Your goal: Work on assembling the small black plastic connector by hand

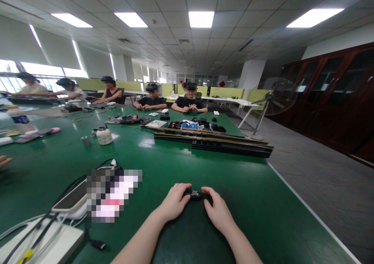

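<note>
A small dark object (194,194) with a shiny, partly yellowish top lies on the green table (152,166), between my two hands. My left hand (174,202) curves around its left end, with fingers and thumb closed on it. At its right side my right hand (216,207) rests with thumb and fingers apart, nothing between them. The fingertips of that hand are close to the object's right end but do not grip it. What the object is cannot be made out.
Long black trays (232,148) with thin rods lie ahead. A white jar (104,135) and a metal cylinder (85,140) stand left of them. Cables, a white device (73,201) and a blurred screen (112,201) are at the left. Several people sit around the table; another person's fingers (4,161) show far left.
</note>
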Demonstrator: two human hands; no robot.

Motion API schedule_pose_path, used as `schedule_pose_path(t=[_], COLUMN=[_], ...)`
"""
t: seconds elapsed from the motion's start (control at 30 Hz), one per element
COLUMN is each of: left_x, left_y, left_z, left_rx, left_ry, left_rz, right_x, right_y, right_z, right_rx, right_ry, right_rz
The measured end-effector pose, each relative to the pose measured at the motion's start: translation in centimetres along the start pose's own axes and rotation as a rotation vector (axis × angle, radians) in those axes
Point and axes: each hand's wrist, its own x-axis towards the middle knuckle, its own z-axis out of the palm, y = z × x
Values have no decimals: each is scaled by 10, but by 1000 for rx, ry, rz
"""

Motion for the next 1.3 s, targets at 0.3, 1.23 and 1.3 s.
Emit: schedule_pose_path(t=[0.3,1.23,1.3], left_x=[0,-3,-3], left_y=[1,3,3], left_z=[0,-3,-3], left_rx=[-29,19,18], left_ry=[9,-40,-39], left_rz=[-10,44,49], right_x=[2,-2,-2], right_y=[-2,-13,-12], right_z=[0,-2,-2], right_rx=[19,-97,-98], right_ry=[-7,-82,-86], right_rz=[37,-81,-83])
